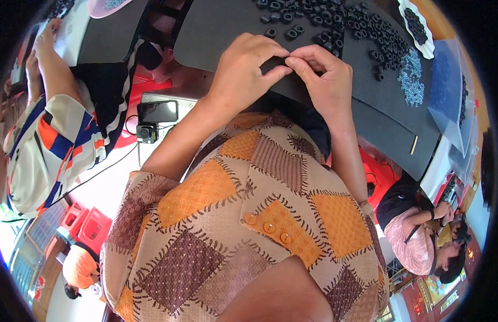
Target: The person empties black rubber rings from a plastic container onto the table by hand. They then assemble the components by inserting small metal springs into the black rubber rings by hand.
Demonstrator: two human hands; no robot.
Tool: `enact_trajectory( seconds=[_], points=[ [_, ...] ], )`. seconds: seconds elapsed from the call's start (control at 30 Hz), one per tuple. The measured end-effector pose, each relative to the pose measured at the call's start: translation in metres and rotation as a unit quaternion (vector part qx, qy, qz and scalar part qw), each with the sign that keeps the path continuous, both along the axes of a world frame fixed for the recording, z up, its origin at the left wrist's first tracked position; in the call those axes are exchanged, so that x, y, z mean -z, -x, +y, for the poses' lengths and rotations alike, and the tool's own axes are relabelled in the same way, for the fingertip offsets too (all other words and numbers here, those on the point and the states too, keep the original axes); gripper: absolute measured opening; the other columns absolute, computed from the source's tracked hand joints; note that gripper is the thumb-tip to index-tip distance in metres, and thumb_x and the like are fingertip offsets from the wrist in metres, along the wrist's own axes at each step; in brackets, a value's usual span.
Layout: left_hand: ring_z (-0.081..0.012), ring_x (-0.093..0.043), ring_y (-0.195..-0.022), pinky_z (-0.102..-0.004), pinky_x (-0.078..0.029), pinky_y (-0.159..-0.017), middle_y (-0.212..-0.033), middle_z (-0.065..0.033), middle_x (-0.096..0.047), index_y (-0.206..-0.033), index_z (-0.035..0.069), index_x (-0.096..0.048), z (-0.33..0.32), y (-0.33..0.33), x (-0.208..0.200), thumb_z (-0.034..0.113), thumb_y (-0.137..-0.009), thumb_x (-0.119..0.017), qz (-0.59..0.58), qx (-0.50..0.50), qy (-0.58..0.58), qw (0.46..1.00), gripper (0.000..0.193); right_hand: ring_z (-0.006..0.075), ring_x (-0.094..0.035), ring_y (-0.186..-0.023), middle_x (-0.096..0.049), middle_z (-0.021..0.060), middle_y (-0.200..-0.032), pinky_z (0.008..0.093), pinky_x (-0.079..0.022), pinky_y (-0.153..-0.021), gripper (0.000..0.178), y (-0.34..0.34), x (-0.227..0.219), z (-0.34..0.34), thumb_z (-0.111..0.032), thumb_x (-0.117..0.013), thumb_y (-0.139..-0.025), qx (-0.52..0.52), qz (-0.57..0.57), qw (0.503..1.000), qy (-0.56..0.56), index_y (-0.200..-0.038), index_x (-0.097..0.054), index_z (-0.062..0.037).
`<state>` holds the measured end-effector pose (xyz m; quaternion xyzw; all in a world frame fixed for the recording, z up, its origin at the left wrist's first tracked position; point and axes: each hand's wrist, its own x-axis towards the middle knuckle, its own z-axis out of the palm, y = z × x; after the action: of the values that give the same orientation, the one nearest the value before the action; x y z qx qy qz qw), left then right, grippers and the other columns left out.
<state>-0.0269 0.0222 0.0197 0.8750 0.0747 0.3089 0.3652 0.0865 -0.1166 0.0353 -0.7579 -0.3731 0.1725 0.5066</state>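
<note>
Above the near edge of the dark work mat (217, 27), my left hand (243, 67) and my right hand (327, 78) meet fingertip to fingertip. Thumb and forefinger of each hand are pinched together. Whatever lies between the fingertips is too small and covered to make out. Just beyond my hands, many small black ring-shaped parts (361, 24) are spread over the mat, a few of them close to my fingers. To the right of them is a loose heap of tiny light-blue pieces (411, 79).
A white scalloped dish (429, 49) holds more black parts at the far right, beside a clear plastic sheet or bag (446, 88). A thin yellow stick (414, 145) lies near the right edge. At left are a phone (158, 111) and a seated co-worker (56, 139); another person (412, 228) sits right.
</note>
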Motion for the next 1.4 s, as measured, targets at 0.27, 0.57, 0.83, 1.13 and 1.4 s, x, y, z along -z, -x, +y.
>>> enact_trajectory(
  seconds=[0.27,0.57,0.83,1.13,1.4],
  points=[
    [-0.0285,-0.065,-0.090,-0.0357,-0.053,-0.079,-0.094,-0.0087,-0.071,-0.093,0.005,-0.073,-0.001,0.003,-0.002,0.012,-0.073,-0.081,0.030,-0.001,-0.022,0.999,0.023,0.0155,-0.070,-0.085,-0.070,0.0055,-0.098,0.0260,-0.055,-0.074,0.028,-0.013,-0.023,0.016,-0.011,-0.078,-0.082,0.068,-0.125,0.975,-0.171,-0.108,-0.070,-0.0068],
    [-0.0286,-0.062,-0.088,-0.0383,-0.052,-0.074,-0.086,-0.0059,-0.066,-0.088,0.008,-0.072,0.002,0.002,0.006,0.011,-0.069,-0.079,0.000,-0.020,-0.023,1.000,0.021,0.0404,-0.035,-0.136,-0.030,0.0249,-0.152,0.0481,-0.029,-0.112,0.066,-0.007,-0.058,0.050,-0.047,-0.059,-0.096,-0.130,-0.359,0.887,-0.260,-0.147,-0.045,-0.0076],
    [-0.0294,-0.063,-0.090,-0.0394,-0.052,-0.076,-0.087,-0.0084,-0.067,-0.086,0.007,-0.071,-0.002,0.001,0.002,0.010,-0.070,-0.079,0.018,-0.021,-0.010,1.000,0.018,0.0373,-0.032,-0.139,-0.026,0.0256,-0.153,0.0481,-0.028,-0.112,0.076,-0.015,-0.010,0.084,-0.056,-0.052,-0.097,-0.127,-0.233,0.887,-0.377,-0.147,-0.038,-0.0004],
    [-0.0283,-0.062,-0.087,-0.0382,-0.052,-0.076,-0.091,-0.0075,-0.069,-0.090,0.008,-0.074,0.001,-0.001,0.010,0.010,-0.070,-0.080,0.044,-0.032,-0.021,0.998,0.021,0.0405,-0.029,-0.141,-0.024,0.0273,-0.154,0.0491,-0.025,-0.115,0.069,-0.005,-0.029,0.063,-0.050,-0.055,-0.096,-0.120,-0.304,0.937,-0.122,-0.145,-0.042,-0.0045],
    [-0.0285,-0.061,-0.088,-0.0379,-0.051,-0.077,-0.090,-0.0075,-0.069,-0.091,0.007,-0.074,0.001,0.000,0.002,0.009,-0.070,-0.080,-0.006,0.012,-0.056,0.998,0.021,0.0347,-0.035,-0.136,-0.035,0.0216,-0.148,0.0458,-0.025,-0.114,0.070,-0.013,-0.044,0.066,-0.052,-0.055,-0.095,-0.053,0.193,0.710,-0.675,-0.141,-0.044,-0.0014]
  ],
)
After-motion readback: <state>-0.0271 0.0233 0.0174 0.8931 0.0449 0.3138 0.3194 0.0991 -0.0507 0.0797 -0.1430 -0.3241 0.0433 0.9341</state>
